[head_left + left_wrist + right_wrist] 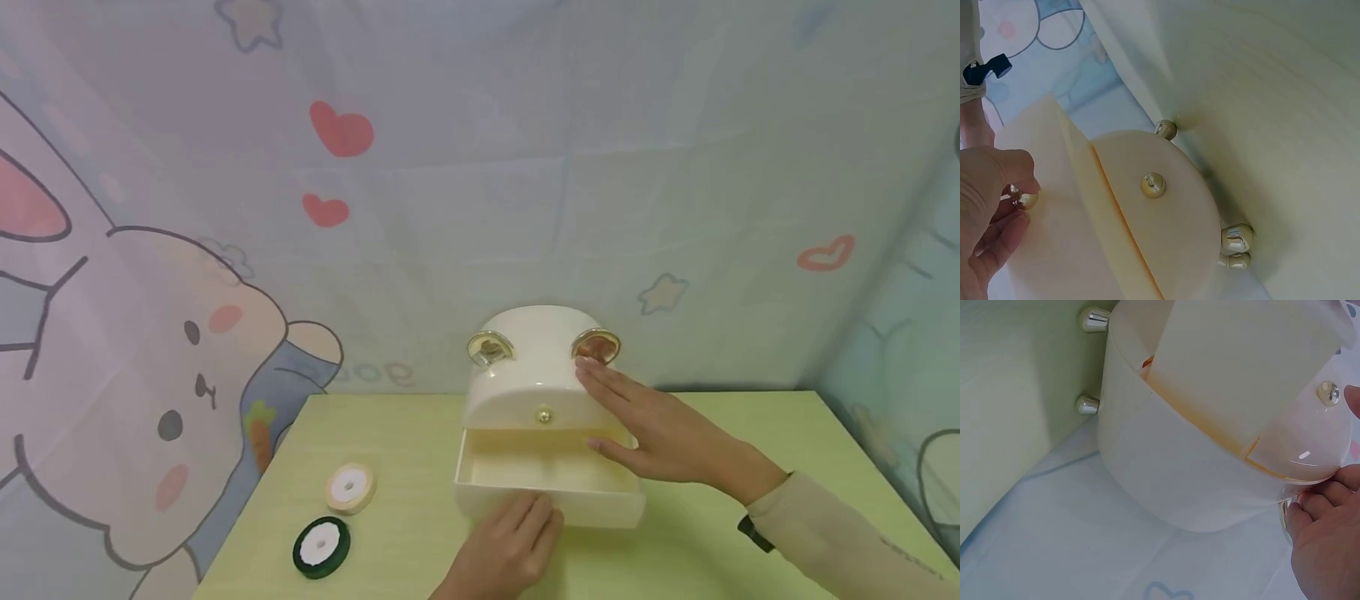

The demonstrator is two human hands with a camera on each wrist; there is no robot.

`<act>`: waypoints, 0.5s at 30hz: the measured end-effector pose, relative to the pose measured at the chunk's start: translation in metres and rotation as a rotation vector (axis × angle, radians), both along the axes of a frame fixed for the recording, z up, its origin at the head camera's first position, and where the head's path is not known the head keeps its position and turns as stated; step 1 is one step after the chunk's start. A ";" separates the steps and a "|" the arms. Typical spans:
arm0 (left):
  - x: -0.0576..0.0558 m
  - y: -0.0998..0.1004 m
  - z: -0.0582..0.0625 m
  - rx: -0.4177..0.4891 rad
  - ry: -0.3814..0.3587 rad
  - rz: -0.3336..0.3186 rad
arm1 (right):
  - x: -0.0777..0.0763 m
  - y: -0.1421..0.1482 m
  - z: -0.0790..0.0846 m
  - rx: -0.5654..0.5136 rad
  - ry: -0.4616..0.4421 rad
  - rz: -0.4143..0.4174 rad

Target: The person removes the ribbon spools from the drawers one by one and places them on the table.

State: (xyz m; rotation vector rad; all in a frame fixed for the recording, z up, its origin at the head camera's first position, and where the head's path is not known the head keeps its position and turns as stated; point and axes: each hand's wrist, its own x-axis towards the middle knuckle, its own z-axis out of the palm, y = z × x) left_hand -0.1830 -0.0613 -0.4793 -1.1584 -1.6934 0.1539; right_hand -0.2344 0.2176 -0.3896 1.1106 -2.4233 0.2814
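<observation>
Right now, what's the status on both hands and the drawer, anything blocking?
Left hand pinching drawer knob. Right hand touching white box. Drawer pulled out. Green spool and cream spool off left, apart from drawer.

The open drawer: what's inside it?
In the drawer, only bare cream surfaces show; no contents are visible. The white box above covers its rear, and the right hand hides part of its right side. Contents there can't be ruled out.

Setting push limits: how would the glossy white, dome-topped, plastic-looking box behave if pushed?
The glossy white, dome-topped box is probably stiff: its curved walls show no sagging. It may slide easily, standing on smooth, rounded gold-coloured feet. It could tip forward if pressed on the open white rectangular drawer jutting out in front.
</observation>
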 end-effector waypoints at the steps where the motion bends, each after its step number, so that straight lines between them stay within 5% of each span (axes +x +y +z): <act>1: 0.000 0.001 0.000 -0.002 -0.008 0.009 | 0.000 0.000 0.001 0.001 0.000 -0.003; 15: -0.008 0.007 0.001 0.007 -0.079 0.084 | 0.001 -0.001 0.000 -0.011 -0.026 -0.002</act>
